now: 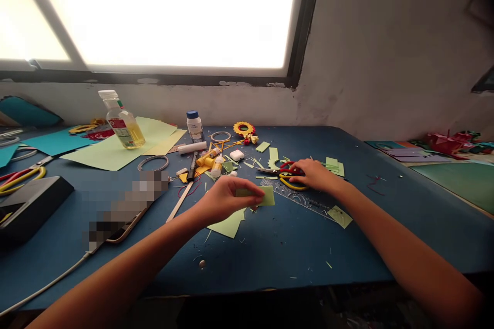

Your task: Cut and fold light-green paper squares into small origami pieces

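Note:
Between the thumb and fingers of my left hand [227,196] is a small light-green paper piece [268,196], raised above the table. My right hand [314,175] reaches over the scissors [287,177], its fingers curled on their red and yellow handles; the blades point left. A clear plastic ruler [301,199] lies just below the scissors, with a green paper scrap [340,217] at its right end. Under my left hand rests a larger green paper sheet [229,225], partly hidden. Green offcuts [274,157] are scattered around the scissors.
A bottle of yellow liquid [125,128] stands on green sheets at the back left, a blue-capped bottle [194,126] beside them. Pens, glue and a yellow paper ring [244,129] crowd the middle. On the left lie a cabled phone [127,229] and a black box [34,211].

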`<action>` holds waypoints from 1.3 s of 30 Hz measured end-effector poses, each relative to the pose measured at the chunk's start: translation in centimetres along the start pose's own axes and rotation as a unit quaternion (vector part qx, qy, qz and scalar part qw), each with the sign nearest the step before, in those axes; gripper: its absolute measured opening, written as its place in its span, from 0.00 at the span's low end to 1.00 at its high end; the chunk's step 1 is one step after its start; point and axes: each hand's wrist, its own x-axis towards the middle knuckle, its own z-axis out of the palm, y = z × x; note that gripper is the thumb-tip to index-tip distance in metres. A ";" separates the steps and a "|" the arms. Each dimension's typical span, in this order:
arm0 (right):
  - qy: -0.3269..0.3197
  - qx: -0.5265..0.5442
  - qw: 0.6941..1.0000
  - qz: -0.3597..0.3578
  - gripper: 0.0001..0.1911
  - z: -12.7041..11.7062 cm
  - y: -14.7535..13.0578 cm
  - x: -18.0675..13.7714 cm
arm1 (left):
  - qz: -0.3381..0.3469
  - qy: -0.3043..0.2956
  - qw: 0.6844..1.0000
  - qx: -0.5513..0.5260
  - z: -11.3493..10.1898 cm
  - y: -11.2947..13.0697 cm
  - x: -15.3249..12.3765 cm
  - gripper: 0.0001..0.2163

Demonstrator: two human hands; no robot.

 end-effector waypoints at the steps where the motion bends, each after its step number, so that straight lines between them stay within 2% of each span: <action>1: 0.006 -0.006 1.000 -0.001 0.15 -0.1 -0.2 0.0 | 0.026 0.014 0.998 0.061 -0.2 -0.1 0.0 0.08; 3: 0.016 -0.011 1.000 -0.002 0.13 -0.3 -0.6 -0.2 | 0.087 0.028 0.979 0.183 -0.6 -0.3 0.0 0.05; 5: 0.022 -0.011 1.000 0.004 0.13 -0.5 -0.8 -0.4 | 0.123 0.014 0.961 0.247 -1.0 -0.3 0.0 0.04; 7: 0.025 0.029 0.999 0.017 0.14 -0.7 -1.1 -0.7 | 0.123 -0.014 0.962 0.245 -1.4 -0.1 0.0 0.05; 9: 0.029 0.133 0.991 0.011 0.15 -0.8 -1.6 -1.1 | 0.114 -0.026 0.968 0.221 -1.9 0.3 0.0 0.07; 12: 0.043 0.323 0.945 -0.030 0.21 -1.0 -2.7 -1.5 | 0.104 -0.025 0.977 0.185 -2.5 1.1 -0.2 0.08; 14: 0.051 0.404 0.913 -0.034 0.26 -1.1 -3.5 -1.7 | 0.097 -0.014 0.982 0.160 -2.8 1.6 -0.3 0.08; 17: 0.055 0.495 0.867 -0.014 0.30 -1.0 -4.7 -1.9 | 0.096 0.031 0.987 0.129 -3.3 1.9 -0.3 0.08; 20: 0.020 0.578 0.815 -0.023 0.30 -0.5 -6.1 -2.2 | 0.106 0.072 0.989 0.073 -3.4 1.9 -0.4 0.06; 23: -0.014 0.607 0.793 -0.046 0.32 0.2 -7.7 -2.8 | 0.107 0.086 0.990 0.020 -3.4 2.0 -0.5 0.06; 26: -0.008 0.591 0.804 -0.066 0.37 0.8 -9.0 -3.5 | 0.114 0.119 0.986 0.000 -3.3 2.3 -0.7 0.06; 31: -0.019 0.502 0.862 -0.074 0.39 0.5 -9.9 -4.8 | 0.120 0.164 0.979 -0.014 -3.2 2.7 -0.9 0.06; 34: -0.055 0.453 0.885 -0.091 0.39 0.3 -10.2 -5.3 | 0.123 0.182 0.976 -0.005 -3.1 2.5 -0.9 0.06; 39: -0.093 0.432 0.891 -0.103 0.39 0.8 -11.0 -5.4 | 0.118 0.198 0.973 -0.002 -2.7 2.1 -1.0 0.09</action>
